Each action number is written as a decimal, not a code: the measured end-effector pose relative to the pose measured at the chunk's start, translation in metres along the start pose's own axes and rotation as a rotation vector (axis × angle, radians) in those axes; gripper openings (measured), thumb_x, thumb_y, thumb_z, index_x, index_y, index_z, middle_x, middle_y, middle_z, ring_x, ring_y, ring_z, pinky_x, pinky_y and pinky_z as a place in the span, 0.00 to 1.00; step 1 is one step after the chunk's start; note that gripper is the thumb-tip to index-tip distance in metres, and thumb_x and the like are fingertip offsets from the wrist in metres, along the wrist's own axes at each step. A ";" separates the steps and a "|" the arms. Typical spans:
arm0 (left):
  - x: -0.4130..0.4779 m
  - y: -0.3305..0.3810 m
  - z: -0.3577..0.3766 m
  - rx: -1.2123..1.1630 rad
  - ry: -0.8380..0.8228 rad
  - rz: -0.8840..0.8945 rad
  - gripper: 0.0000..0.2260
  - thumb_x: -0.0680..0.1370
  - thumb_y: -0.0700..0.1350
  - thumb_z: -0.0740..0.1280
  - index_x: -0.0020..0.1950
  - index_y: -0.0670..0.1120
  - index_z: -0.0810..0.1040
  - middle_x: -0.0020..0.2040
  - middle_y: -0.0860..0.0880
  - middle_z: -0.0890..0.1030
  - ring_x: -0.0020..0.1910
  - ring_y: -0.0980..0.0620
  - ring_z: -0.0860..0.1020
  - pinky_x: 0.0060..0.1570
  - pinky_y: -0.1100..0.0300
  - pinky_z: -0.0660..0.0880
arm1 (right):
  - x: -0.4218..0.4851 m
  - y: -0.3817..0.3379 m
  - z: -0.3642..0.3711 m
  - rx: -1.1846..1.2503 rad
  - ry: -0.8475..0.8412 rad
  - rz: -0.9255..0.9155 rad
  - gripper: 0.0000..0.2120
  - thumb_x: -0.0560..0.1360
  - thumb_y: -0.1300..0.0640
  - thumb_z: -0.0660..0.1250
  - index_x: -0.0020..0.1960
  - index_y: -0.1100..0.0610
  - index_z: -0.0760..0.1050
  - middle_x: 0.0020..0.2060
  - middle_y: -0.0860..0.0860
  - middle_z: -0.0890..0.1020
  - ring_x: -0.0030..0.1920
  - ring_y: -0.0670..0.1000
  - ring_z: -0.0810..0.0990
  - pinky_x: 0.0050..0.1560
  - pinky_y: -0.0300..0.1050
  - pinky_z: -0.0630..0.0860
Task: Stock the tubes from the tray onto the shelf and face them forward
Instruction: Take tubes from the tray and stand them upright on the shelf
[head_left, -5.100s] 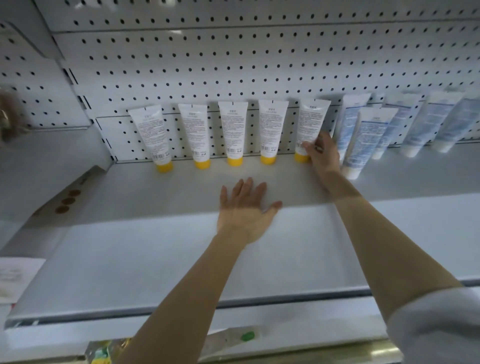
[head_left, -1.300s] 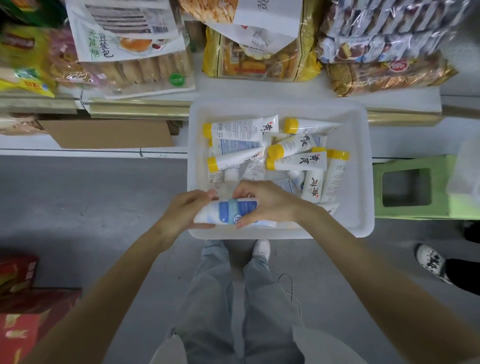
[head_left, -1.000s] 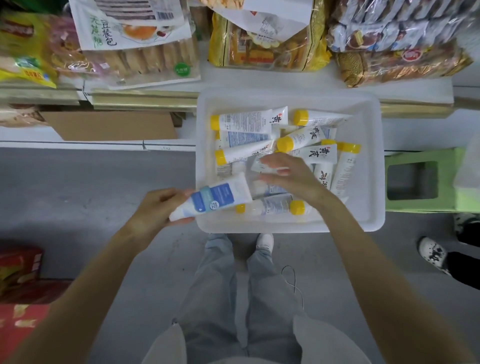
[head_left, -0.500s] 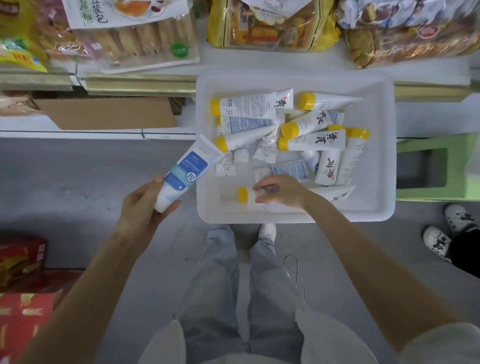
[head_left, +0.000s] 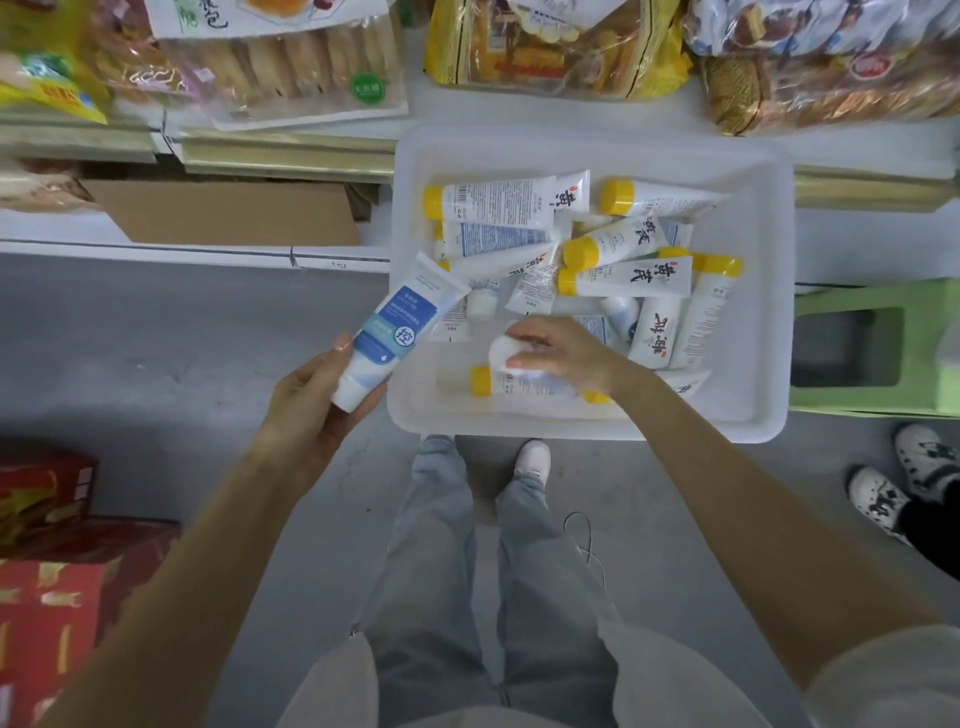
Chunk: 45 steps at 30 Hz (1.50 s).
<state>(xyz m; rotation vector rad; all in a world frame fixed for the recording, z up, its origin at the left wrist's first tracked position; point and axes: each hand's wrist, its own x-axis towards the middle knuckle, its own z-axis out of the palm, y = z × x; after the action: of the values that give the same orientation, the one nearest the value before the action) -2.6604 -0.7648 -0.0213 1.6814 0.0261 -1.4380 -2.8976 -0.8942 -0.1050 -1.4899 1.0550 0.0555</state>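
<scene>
Right hand (head_left: 563, 358), curled round a white-capped tube (head_left: 501, 354) low in the tray (head_left: 774, 312), should lift it straight clear of the yellow-capped tube (head_left: 480, 381) beneath, while the left hand (head_left: 306, 415) grips the blue-labelled tube (head_left: 400, 327) just beside the rim.

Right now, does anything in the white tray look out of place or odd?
Only disorder: the yellow-capped white tubes lie jumbled in the white plastic tray, crossing at all angles, caps pointing different ways. Nothing looks spilled or damaged.
</scene>
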 end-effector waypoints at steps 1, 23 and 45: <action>-0.003 0.000 0.003 -0.028 -0.020 -0.015 0.13 0.79 0.51 0.63 0.55 0.44 0.80 0.50 0.48 0.85 0.50 0.53 0.83 0.43 0.64 0.79 | -0.003 -0.010 -0.006 0.092 0.058 -0.025 0.12 0.73 0.61 0.71 0.55 0.59 0.75 0.48 0.52 0.77 0.51 0.51 0.77 0.56 0.43 0.71; -0.117 0.079 0.079 -0.329 -0.397 0.124 0.18 0.71 0.45 0.66 0.59 0.39 0.74 0.48 0.42 0.81 0.33 0.54 0.78 0.32 0.66 0.76 | -0.146 -0.137 -0.079 1.214 0.509 -0.129 0.20 0.77 0.61 0.65 0.60 0.76 0.69 0.60 0.62 0.78 0.56 0.57 0.81 0.42 0.40 0.81; -0.129 0.270 -0.004 0.055 -0.542 0.670 0.14 0.81 0.46 0.59 0.66 0.46 0.74 0.59 0.47 0.81 0.57 0.50 0.80 0.46 0.58 0.80 | -0.113 -0.369 -0.014 1.425 0.007 -0.625 0.19 0.73 0.66 0.65 0.64 0.66 0.71 0.60 0.60 0.78 0.60 0.57 0.78 0.67 0.50 0.71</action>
<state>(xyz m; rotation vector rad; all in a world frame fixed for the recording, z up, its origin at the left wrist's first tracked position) -2.5545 -0.8583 0.2429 1.1210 -0.8047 -1.3110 -2.7425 -0.9030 0.2481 -0.4122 0.3389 -0.9482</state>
